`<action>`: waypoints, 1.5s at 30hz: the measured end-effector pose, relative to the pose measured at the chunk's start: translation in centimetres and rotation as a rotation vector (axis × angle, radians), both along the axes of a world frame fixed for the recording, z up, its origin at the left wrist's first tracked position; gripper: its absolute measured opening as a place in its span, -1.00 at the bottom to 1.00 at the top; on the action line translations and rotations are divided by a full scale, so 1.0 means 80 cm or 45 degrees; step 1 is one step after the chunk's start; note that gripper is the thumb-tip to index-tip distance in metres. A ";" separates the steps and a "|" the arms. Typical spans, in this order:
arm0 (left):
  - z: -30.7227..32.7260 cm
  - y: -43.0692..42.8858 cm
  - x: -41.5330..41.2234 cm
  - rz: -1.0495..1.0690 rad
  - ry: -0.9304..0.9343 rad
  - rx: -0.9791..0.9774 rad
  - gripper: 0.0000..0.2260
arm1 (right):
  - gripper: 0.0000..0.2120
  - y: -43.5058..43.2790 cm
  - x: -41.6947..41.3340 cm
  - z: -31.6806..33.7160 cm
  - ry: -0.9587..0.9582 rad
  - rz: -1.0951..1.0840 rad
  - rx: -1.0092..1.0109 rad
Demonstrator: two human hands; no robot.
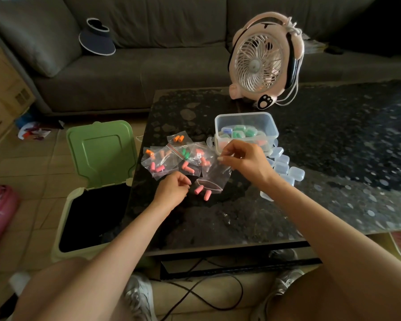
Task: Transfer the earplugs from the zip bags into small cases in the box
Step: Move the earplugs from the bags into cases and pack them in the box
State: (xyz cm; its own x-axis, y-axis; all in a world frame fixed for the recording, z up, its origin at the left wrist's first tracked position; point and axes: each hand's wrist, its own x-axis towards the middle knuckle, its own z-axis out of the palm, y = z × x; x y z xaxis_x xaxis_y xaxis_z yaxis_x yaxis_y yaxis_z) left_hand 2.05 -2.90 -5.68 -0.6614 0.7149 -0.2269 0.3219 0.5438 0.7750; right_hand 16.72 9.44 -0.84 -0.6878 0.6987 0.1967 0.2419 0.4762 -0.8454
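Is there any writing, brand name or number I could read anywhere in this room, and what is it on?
No words or numbers can be read here.
Cardboard box: dark printed marks on its side, too blurred to read.
Paper on the floor: coloured print, too small to read.
Fan: no lettering shows, only a paw-print badge on its base.
Zip bags: clear, no label shows.

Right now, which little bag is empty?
The bag pinched in the right hand, hanging mouth down over two pink earplugs. The other bags lie flat with earplugs inside.
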 end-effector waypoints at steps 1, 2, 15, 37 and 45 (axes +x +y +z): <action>0.001 0.000 0.000 -0.029 -0.011 -0.010 -0.86 | -0.81 0.001 0.000 -0.001 0.017 -0.011 -0.007; 0.002 -0.001 0.001 -0.056 -0.029 -0.018 -0.84 | -0.80 0.002 0.000 -0.001 0.032 -0.016 -0.016; -0.001 0.001 0.004 -0.297 -0.090 0.090 -0.70 | -0.87 0.012 -0.011 -0.007 0.057 -0.240 -0.324; 0.004 0.004 0.010 -0.419 0.626 0.197 -0.81 | -0.62 0.059 0.004 -0.047 -0.955 -0.394 0.603; 0.003 0.006 0.009 -0.419 0.620 0.217 -0.84 | -0.66 0.059 0.008 -0.056 -0.920 -0.391 0.596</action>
